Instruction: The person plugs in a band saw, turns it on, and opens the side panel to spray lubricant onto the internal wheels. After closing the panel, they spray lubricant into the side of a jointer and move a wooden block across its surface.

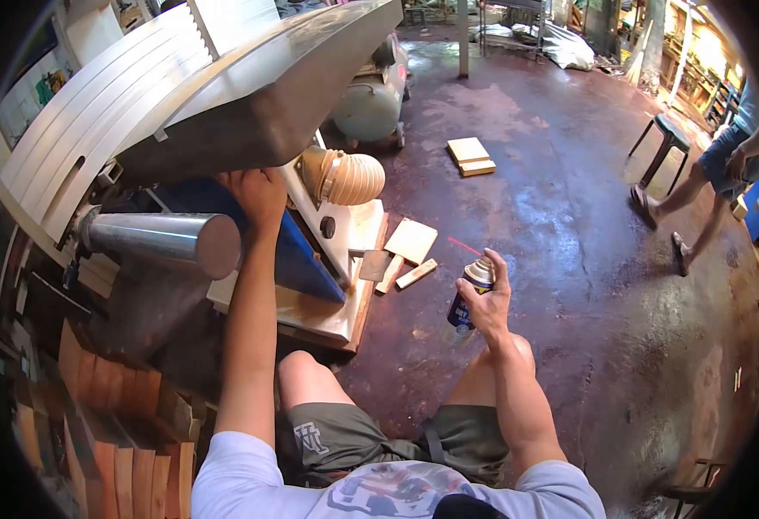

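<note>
My right hand (488,298) is wrapped round a dark blue spray can (462,318), its index finger on the top. A thin red straw (466,247) sticks out from the nozzle to the left. My left hand (258,197) reaches under the grey metal table (215,130) of a large machine, beside its blue panel (297,259). The fingers of that hand are partly hidden by the machine, so their grip does not show. To the right of it is a ribbed beige hose (351,176).
A metal cylinder (159,242) juts out below the machine's table. Wood blocks (411,242) lie on the floor by the base, with more boards (470,156) farther off. Stacked timber (128,389) stands at lower left. Another person (730,164) is at right near a stool (669,134).
</note>
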A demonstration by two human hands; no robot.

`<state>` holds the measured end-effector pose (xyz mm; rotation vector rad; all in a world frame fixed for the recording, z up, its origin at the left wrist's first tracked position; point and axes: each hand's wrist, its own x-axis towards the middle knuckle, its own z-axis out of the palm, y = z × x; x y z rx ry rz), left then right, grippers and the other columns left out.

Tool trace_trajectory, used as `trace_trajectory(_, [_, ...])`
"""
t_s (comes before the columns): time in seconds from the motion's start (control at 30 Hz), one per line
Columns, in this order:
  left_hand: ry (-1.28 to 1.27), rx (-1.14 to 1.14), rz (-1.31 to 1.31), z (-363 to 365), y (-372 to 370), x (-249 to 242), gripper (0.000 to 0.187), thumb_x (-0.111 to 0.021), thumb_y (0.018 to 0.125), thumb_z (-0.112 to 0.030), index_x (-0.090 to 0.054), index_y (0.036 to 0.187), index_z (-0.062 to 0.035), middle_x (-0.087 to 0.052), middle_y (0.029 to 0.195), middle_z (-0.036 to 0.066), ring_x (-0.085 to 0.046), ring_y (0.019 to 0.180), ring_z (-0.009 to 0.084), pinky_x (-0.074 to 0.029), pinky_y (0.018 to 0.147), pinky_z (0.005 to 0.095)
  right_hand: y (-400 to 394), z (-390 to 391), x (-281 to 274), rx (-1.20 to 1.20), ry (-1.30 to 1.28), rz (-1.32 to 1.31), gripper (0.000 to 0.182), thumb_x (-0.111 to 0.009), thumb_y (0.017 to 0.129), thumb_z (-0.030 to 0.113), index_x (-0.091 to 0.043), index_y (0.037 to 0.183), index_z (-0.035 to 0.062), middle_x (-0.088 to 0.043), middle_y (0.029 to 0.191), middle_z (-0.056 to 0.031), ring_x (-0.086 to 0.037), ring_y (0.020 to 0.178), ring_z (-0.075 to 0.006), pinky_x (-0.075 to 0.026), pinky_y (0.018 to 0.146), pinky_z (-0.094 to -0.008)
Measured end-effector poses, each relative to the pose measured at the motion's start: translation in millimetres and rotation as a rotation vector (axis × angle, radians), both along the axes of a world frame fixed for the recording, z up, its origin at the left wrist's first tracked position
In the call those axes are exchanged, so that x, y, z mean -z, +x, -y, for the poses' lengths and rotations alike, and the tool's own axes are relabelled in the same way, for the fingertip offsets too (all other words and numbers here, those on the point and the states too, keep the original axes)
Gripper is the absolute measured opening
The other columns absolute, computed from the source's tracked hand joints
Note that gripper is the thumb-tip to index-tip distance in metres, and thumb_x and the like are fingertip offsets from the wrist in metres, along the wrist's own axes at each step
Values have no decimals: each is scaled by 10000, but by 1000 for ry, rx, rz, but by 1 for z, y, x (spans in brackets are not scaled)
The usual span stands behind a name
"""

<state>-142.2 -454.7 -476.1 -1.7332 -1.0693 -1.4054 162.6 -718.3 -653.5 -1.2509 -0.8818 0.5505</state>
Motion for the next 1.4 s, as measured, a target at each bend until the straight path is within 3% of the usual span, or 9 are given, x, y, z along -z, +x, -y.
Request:
trace_trajectory(0.23, [133,-46,-47,0,1,-2,404,-566,878,-123,-691,1255,-44,-679,1212,226,-604,1143,415,-400,1027,533,17,10,-14,20,36,-36,672,-767,813,14,-472,1412,89,-611,1052,-51,-606,936,-123,-543,815,-289])
trace_trajectory(0.43, [-109,-40,-2,-14,-13,11,428,-589,882,-144,-667,1287,-33,-654,1255,244,-570,1182,435,-389,1061,535,27,11,-10,-8,73,-52,675,-779,810,17,-476,1408,93,-615,1083,-63,-616,958,-134,-551,825,-299])
trace_trajectory(0.47, [-310,-80,4,-4,-11,7,437,-597,896,-166,-649,1306,-24,-652,1258,247,-572,1166,444,-398,1061,518,29,10,-8,46,38,12,680,-802,805,65,-484,1404,103,-625,1101,-77,-623,971,-160,-550,838,-314])
trace_trajectory(0.5, [-219,-10,3,-19,-18,13,395,-615,902,-141,-641,1264,16,-651,1255,252,-573,1185,440,-384,1078,517,38,6,4,147,-2,242,691,-826,788,121,-498,1396,110,-633,1116,-94,-631,977,-195,-546,867,-345])
trace_trajectory(0.6, [-179,115,31,-30,-20,17,322,-616,944,-115,-636,1192,90,-656,1231,273,-609,1170,426,-422,1064,492,40,11,-5,172,-2,237,701,-830,774,137,-508,1396,103,-636,1129,-97,-626,1009,-187,-529,911,-353])
trace_trajectory(0.87, [-252,56,37,-66,-13,32,309,-575,970,-124,-622,1165,112,-652,1182,309,-624,1094,455,-472,981,491,47,13,-2,114,-71,76,710,-824,793,141,-482,1414,111,-648,1101,-78,-624,996,-157,-521,908,-324])
trace_trajectory(1.2, [-289,-70,-4,-77,-21,46,380,-618,983,-167,-605,1263,88,-604,1322,284,-573,1235,424,-433,1070,460,41,3,6,112,-67,106,678,-811,774,177,-521,1382,106,-684,1069,-97,-666,988,-194,-545,894,-353])
trace_trajectory(1.27, [-204,-92,-14,-72,-18,44,351,-515,1000,-225,-671,1100,73,-669,1108,292,-636,1046,454,-494,923,492,39,3,3,112,-72,139,670,-806,778,176,-520,1380,107,-685,1066,-94,-666,982,-192,-547,890,-352])
trace_trajectory(1.4, [-183,27,32,-71,-19,44,393,-471,1004,-240,-688,1043,86,-690,1045,312,-657,997,471,-520,867,507,36,4,2,103,-80,145,661,-804,779,176,-527,1375,104,-686,1051,-89,-665,973,-187,-547,887,-348])
